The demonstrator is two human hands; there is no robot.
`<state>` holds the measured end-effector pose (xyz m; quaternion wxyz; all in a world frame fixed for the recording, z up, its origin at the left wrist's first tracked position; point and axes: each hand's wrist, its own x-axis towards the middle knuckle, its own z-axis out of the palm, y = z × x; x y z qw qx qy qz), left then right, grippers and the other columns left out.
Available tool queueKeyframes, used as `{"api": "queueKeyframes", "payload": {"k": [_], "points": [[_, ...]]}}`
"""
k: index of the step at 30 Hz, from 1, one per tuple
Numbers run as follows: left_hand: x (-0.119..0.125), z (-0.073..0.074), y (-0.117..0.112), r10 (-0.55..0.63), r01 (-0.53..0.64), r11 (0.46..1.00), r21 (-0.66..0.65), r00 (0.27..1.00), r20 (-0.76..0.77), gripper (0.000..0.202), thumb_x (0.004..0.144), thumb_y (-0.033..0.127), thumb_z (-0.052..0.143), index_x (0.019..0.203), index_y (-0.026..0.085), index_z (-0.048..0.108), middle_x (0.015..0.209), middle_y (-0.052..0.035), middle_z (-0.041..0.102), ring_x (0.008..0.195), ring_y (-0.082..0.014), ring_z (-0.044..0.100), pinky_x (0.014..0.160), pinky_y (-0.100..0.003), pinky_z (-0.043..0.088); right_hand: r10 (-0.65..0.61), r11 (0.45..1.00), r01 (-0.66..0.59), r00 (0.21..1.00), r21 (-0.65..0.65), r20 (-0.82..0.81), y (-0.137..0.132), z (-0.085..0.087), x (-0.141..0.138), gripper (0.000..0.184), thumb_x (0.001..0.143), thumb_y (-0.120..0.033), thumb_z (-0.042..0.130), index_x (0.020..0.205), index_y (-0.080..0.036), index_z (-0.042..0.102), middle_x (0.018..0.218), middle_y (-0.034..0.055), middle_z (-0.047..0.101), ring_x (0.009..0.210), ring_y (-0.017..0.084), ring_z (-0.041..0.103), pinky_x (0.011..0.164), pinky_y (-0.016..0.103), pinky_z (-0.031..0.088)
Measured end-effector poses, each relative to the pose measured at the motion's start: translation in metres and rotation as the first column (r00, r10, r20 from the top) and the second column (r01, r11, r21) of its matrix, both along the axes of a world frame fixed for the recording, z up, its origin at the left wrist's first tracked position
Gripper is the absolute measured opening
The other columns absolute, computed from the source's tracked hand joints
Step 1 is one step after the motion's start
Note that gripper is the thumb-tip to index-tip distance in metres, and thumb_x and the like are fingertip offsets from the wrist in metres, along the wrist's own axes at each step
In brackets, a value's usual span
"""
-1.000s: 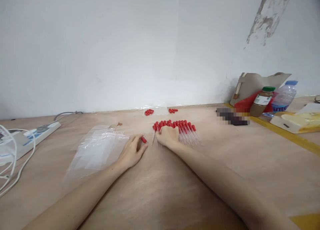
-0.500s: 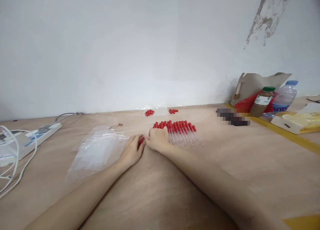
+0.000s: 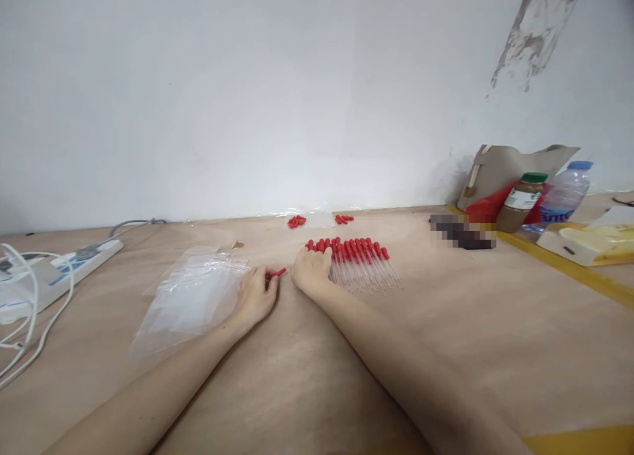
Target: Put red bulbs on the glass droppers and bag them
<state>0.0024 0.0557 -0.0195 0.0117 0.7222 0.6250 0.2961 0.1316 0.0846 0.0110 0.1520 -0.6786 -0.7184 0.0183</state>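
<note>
My left hand (image 3: 257, 292) pinches a red bulb (image 3: 281, 272) left of dropper row (image 3: 364, 257); right hand (image 3: 311, 270) at row's left end, grip hidden.

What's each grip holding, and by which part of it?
Left grip: a red bulb, by its left end, the other sticking out. Right grip, at the droppers: can't tell, view blocked.

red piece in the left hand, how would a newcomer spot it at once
On the brown table, just right of the clear bags, find the left hand. The red piece juts from its grip, apart from the red-topped row and two farther red clusters.
</note>
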Motion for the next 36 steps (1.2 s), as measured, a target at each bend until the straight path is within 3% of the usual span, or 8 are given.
{"api": "queueKeyframes", "payload": {"k": [10, 16, 20, 24, 28, 30, 32, 36], "points": [[0.0, 0.004, -0.005, -0.065, 0.064, 0.998, 0.005, 0.989, 0.137, 0.015, 0.08, 0.026, 0.043, 0.084, 0.017, 0.054, 0.079, -0.0038, 0.062, 0.074, -0.0184, 0.058, 0.065, -0.03, 0.043, 0.044, 0.997, -0.042, 0.999, 0.065, -0.028, -0.003, -0.001, 0.018, 0.042, 0.074, -0.05, 0.048, 0.092, -0.014, 0.06, 0.091, 0.0136, 0.064, 0.086, 0.025, 0.055, 0.082, 0.041, 0.023], [0.002, 0.005, -0.009, -0.081, 0.074, 0.996, 0.046, 0.976, 0.201, 0.011, 0.077, 0.023, 0.045, 0.083, 0.017, 0.052, 0.079, -0.0024, 0.061, 0.067, -0.0157, 0.056, 0.059, -0.026, 0.043, 0.128, 0.991, -0.13, 0.99, 0.042, 0.057, -0.004, -0.005, 0.002, 0.024, 0.075, -0.031, 0.05, 0.081, -0.013, 0.064, 0.088, 0.0149, 0.065, 0.087, 0.026, 0.055, 0.083, 0.041, 0.023], [0.002, 0.007, -0.014, -0.128, 0.099, 0.986, 0.131, 0.965, 0.228, 0.009, 0.076, 0.025, 0.049, 0.08, 0.018, 0.052, 0.075, -0.0004, 0.059, 0.064, -0.014, 0.054, 0.058, -0.023, 0.042, 0.13, 0.987, -0.135, 0.99, 0.092, 0.055, -0.012, 0.004, -0.002, 0.026, 0.078, -0.024, 0.047, 0.093, -0.009, 0.06, 0.099, 0.0184, 0.061, 0.096, 0.028, 0.051, 0.083, 0.04, 0.025], [0.005, 0.01, -0.019, -0.213, 0.17, 0.963, 0.207, 0.954, 0.21, 0.013, 0.076, 0.03, 0.052, 0.075, 0.018, 0.05, 0.071, 0.0003, 0.056, 0.065, -0.0134, 0.052, 0.06, -0.023, 0.042, 0.176, 0.971, -0.148, 0.974, 0.189, -0.141, -0.029, 0.014, 0.039, 0.026, 0.086, -0.026, 0.037, 0.096, -0.009, 0.053, 0.084, 0.014, 0.063, 0.081, 0.023, 0.057, 0.079, 0.039, 0.03], [0.016, 0.009, -0.031, -0.339, 0.306, 0.938, 0.165, 0.909, 0.242, 0.021, 0.078, 0.034, 0.053, 0.091, 0.017, 0.05, 0.076, -0.0003, 0.056, 0.067, -0.0136, 0.053, 0.063, -0.025, 0.043, 0.497, 0.866, -0.396, 0.746, 0.306, -0.443, -0.058, 0.003, 0.102, 0.02, 0.087, -0.027, 0.037, 0.098, -0.016, 0.05, 0.083, 0.0055, 0.063, 0.072, 0.015, 0.057, 0.064, 0.026, 0.039], [0.024, 0.007, -0.038, -0.399, 0.394, 0.916, 0.074, 0.878, 0.265, 0.027, 0.08, 0.034, 0.052, 0.102, 0.018, 0.051, 0.08, -0.0015, 0.059, 0.07, -0.0143, 0.055, 0.064, -0.025, 0.044, 0.561, 0.826, -0.437, 0.694, 0.356, -0.45, -0.074, -0.008, 0.123, 0.02, 0.086, -0.026, 0.04, 0.1, -0.018, 0.052, 0.087, 0.0052, 0.062, 0.077, 0.014, 0.057, 0.067, 0.026, 0.041], [0.031, 0.005, -0.045, -0.45, 0.471, 0.882, -0.015, 0.851, 0.27, 0.023, 0.083, 0.033, 0.048, 0.1, 0.019, 0.056, 0.083, -0.0025, 0.06, 0.073, -0.0152, 0.056, 0.065, -0.026, 0.045, 0.591, 0.805, -0.463, 0.682, 0.372, -0.431, -0.085, -0.017, 0.133, 0.018, 0.085, -0.023, 0.042, 0.094, -0.019, 0.057, 0.087, 0.0045, 0.063, 0.079, 0.014, 0.056, 0.07, 0.026, 0.042], [0.036, 0.004, -0.051, -0.494, 0.529, 0.844, -0.083, 0.829, 0.262, 0.023, 0.084, 0.034, 0.046, 0.093, 0.018, 0.061, 0.088, -0.0043, 0.061, 0.079, -0.017, 0.056, 0.071, -0.027, 0.044, 0.619, 0.784, -0.507, 0.682, 0.357, -0.39, -0.093, -0.024, 0.13, 0.015, 0.083, -0.021, 0.044, 0.086, -0.019, 0.059, 0.081, 0.003, 0.062, 0.076, 0.014, 0.055, 0.069, 0.026, 0.041]]}}
